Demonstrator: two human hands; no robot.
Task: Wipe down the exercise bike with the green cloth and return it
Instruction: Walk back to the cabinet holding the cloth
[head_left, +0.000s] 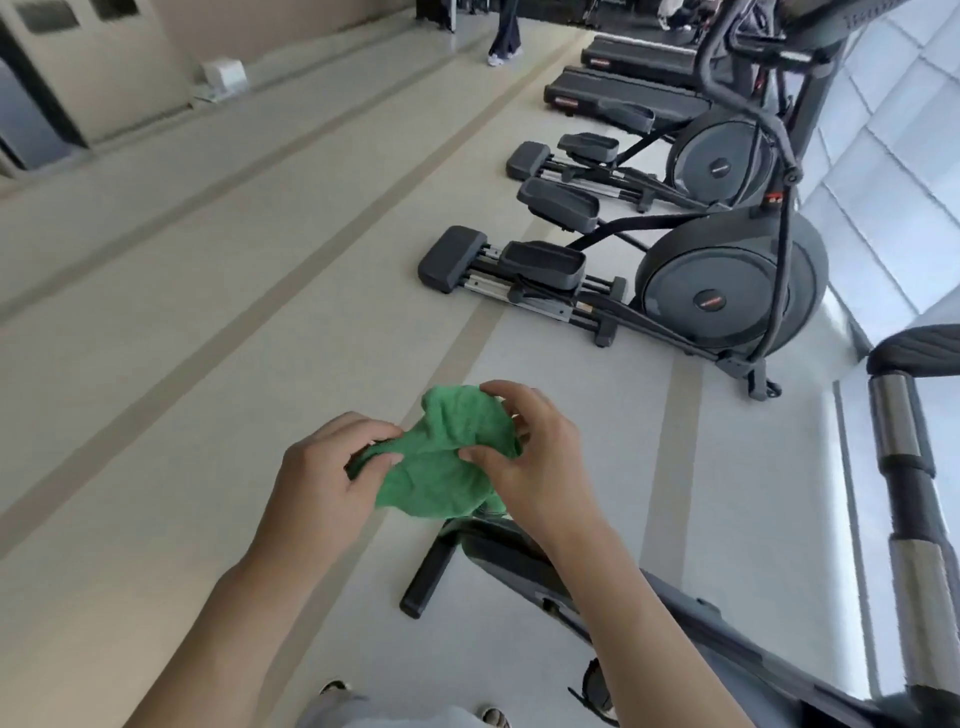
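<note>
A crumpled green cloth (441, 462) hangs in the air in front of me, held between both hands. My left hand (324, 473) pinches its left edge, and my right hand (524, 457) grips its right side with the fingers curled over the top. Below and to the right stands the exercise bike (530, 566), dark grey, with a black floor foot (426, 577), a pedal (597, 686) and a chrome-and-black handlebar (904, 467) at the right edge. Part of the bike's frame is hidden behind my right forearm.
Two dark elliptical trainers (727, 291) stand ahead on the right, with treadmills (623, 93) behind them. A person's legs (504, 36) show at the far end of the pale floor (208, 312). A window wall (893, 182) runs along the right.
</note>
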